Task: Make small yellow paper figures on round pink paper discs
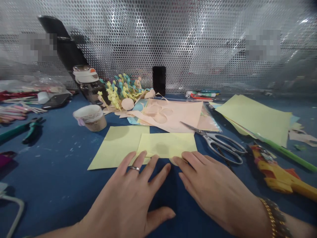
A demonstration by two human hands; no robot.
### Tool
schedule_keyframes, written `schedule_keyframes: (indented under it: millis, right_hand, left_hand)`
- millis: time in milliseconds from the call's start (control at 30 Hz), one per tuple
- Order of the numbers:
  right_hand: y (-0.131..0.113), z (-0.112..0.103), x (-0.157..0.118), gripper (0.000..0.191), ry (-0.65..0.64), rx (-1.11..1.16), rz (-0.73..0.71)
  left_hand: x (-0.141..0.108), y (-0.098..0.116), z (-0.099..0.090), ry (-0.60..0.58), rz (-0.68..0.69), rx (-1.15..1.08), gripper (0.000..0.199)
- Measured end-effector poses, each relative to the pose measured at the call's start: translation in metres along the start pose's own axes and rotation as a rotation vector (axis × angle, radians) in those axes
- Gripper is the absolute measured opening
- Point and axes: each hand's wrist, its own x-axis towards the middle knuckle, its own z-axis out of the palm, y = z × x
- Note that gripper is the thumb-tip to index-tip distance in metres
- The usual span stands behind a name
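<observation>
"What are those hands up to?"

"Both are open, gripping nothing. The left hand has its fingers spread, some reaching the near edge of that narrow yellow sheet. The right hand lies with its fingers closer together at the sheet's near right corner. I can't tell which fingertips are pressing."

"And the sheet?"

"On the blue tabletop, just in front of the hands, overlapping a broader yellow sheet that sticks out to its left."

"What's to the right of it?"

"A yellow-handled tool, well apart from the narrow sheet, and nearer to it the scissors, blades pointing away and leftward."

"Beyond it?"

"A paper-like cup off to the left, then a pink sheet with round cut marks directly behind. Farther back and left, a heap of paper stars. Straight behind everything, a black phone stands upright by the perforated metal panel."
</observation>
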Motion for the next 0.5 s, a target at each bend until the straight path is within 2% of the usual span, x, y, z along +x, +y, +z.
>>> schedule_keyframes:
  millis: [133, 233, 400, 500]
  right_hand:
    - [0.007, -0.008, -0.008, 0.024, 0.022, -0.029, 0.010]
    - [0.013, -0.010, -0.013, 0.027, 0.033, -0.067, -0.019]
    - [0.017, -0.011, -0.020, 0.025, -0.030, -0.096, -0.025]
    - [0.022, -0.013, -0.023, 0.025, -0.025, -0.110, -0.010]
  left_hand:
    - [-0.006, -0.002, 0.001, 0.103, -0.047, 0.074, 0.059]
    - [-0.008, -0.001, 0.000, 0.136, -0.054, 0.135, 0.055]
    - [-0.008, -0.001, -0.004, 0.129, -0.074, 0.204, 0.046]
    - [-0.005, -0.001, -0.007, 0.105, -0.069, 0.233, 0.042]
